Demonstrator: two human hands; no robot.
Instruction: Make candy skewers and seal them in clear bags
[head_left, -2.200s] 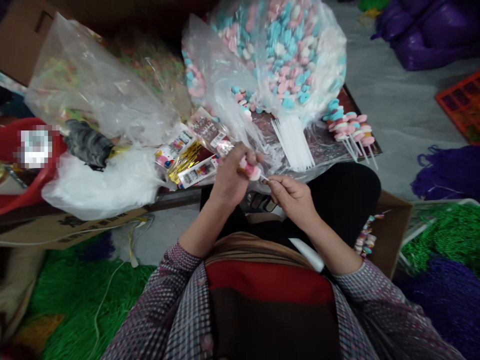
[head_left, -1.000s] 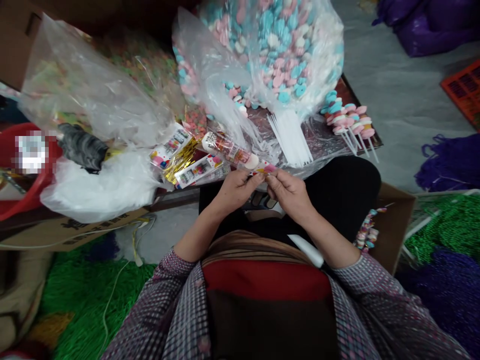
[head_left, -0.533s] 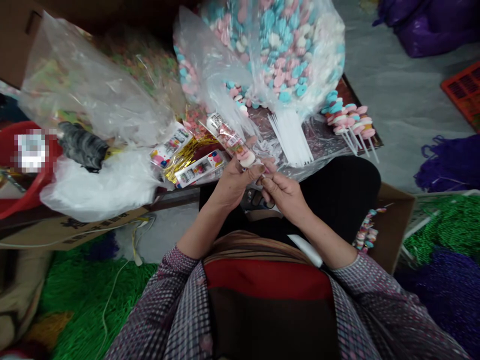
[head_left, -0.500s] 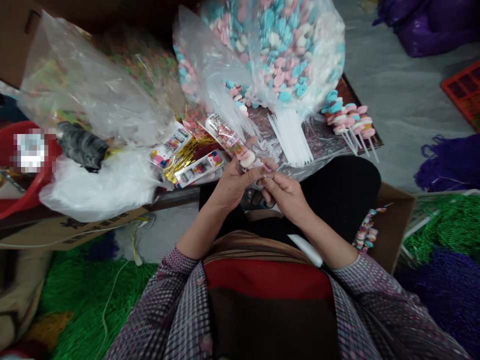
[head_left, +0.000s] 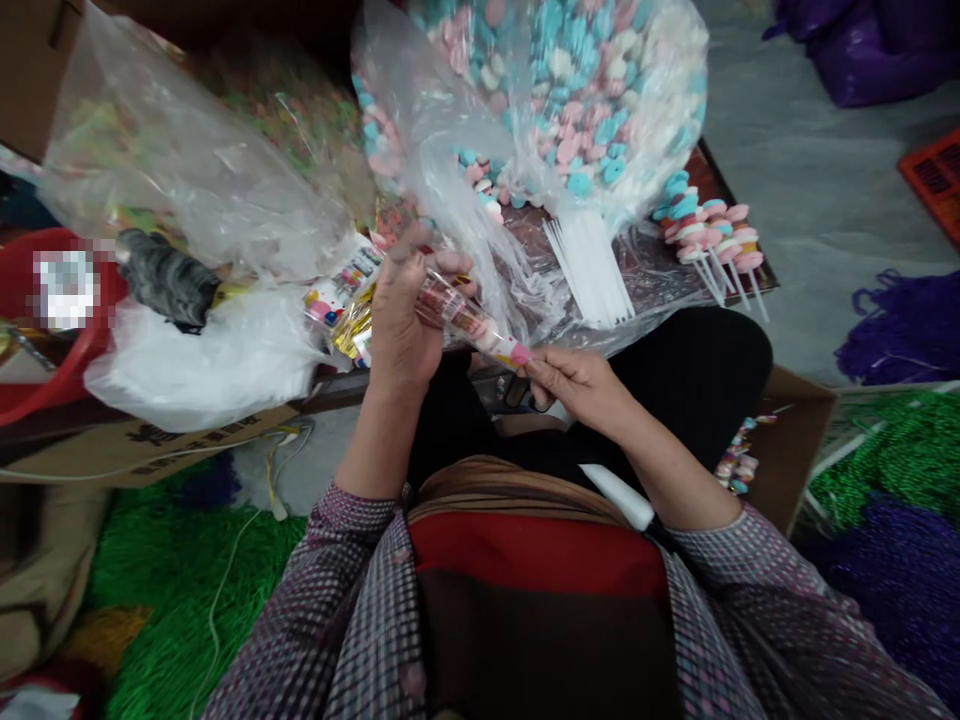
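Note:
A candy skewer (head_left: 477,324) in a clear printed wrapper slants between both hands over my lap. My right hand (head_left: 574,382) pinches its lower end, which has a pink and yellow print. At the upper end, my left hand (head_left: 409,315) has its fingers curled around the wrapper; part of the grip is hidden. Beside the left hand lie printed wrappers (head_left: 345,280) and gold twist ties (head_left: 351,328), partly covered by it. White sticks (head_left: 591,268) are fanned on clear plastic beyond the right hand. Finished-looking candy skewers (head_left: 716,235) rest at the table's right corner.
A large clear bag of pink, blue and white candies (head_left: 570,110) stands at the back. Left of it is a bag of multicoloured candies (head_left: 150,170). A red basin (head_left: 45,370) is at far left. A cardboard box (head_left: 799,425) stands by my right knee.
My left hand has moved from the wrapper's lower part up and left to its upper end. The skewer now lies lower and more flatly slanted. The right hand keeps its pinch.

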